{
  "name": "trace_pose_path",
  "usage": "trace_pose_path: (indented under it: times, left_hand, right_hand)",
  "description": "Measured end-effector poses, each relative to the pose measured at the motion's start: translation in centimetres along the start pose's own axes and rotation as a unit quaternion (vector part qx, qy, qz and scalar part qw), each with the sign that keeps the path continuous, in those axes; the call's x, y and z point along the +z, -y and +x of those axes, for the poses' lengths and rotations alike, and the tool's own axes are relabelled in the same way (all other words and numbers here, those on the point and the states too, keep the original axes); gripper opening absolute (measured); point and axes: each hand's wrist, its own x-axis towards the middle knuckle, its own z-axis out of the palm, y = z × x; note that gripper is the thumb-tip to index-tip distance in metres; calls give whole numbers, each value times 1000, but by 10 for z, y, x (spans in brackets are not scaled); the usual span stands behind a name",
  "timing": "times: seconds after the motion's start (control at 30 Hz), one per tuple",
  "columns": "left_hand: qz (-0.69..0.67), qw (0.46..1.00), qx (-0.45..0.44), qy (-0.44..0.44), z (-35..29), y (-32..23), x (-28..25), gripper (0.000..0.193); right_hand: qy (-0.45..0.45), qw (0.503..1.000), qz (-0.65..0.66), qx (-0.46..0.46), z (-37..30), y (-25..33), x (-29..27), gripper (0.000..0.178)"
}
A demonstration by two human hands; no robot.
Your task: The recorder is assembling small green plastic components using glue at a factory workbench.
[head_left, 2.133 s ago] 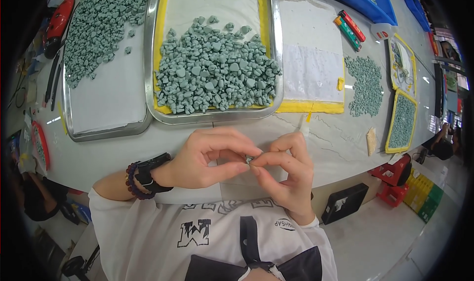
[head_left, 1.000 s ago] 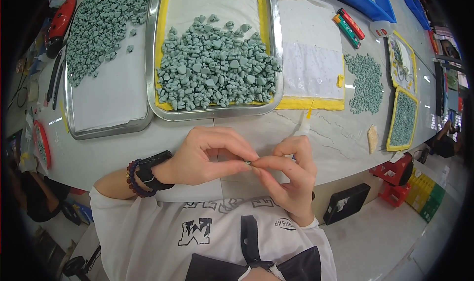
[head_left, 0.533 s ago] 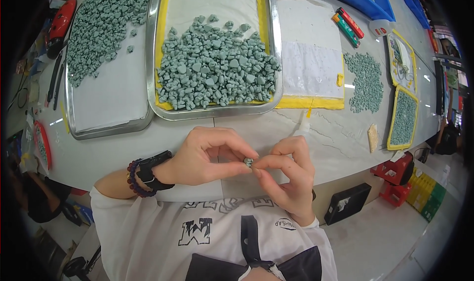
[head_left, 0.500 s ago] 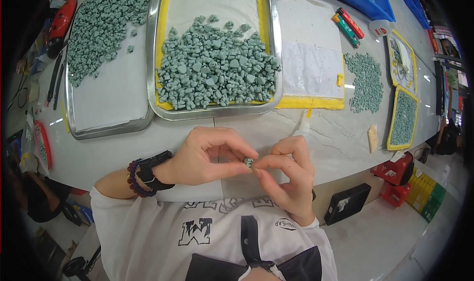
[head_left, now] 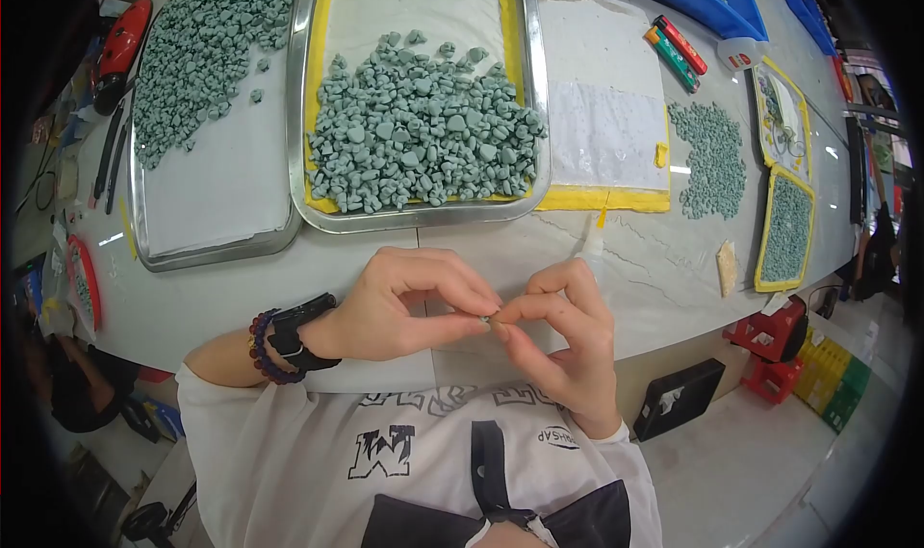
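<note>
In front of my chest, my left hand [head_left: 399, 298] is closed in a pinch, thumb and forefinger on a tiny grey-green piece [head_left: 487, 319]. Thumb and forefinger of my right hand [head_left: 568, 331] pinch the same piece from the right, so only a sliver of it shows. Just beyond lies a metal tray [head_left: 419, 224] lined with yellow tape, heaped with similar grey-green pieces [head_left: 423, 134], some rounded, some lobed. Past my right fingers, a white squeeze bottle [head_left: 593, 240] with a yellow tip lies on the table.
Left of the tray, another metal tray [head_left: 217, 252] carries more pieces. To the right are a white board [head_left: 606, 125] edged in yellow, two lighters [head_left: 679, 52], a spread of smaller pieces [head_left: 712, 158], a yellow-rimmed tray [head_left: 813, 230] and a blue bin [head_left: 707, 14].
My fingertips have closed further around the small piece, which showed more plainly before. Both hands stay in nearly the same spot.
</note>
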Motion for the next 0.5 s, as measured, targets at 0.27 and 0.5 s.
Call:
trace_pose_path:
  times: [0.27, 0.5]
  left_hand:
    - [-53, 998, -25, -25, 0, 2, 0, 20]
    - [-72, 997, -32, -23, 0, 3, -2, 21]
  right_hand:
    - [-61, 993, -86, -53, -3, 3, 8, 27]
    - [-78, 991, -88, -56, -1, 1, 10, 29]
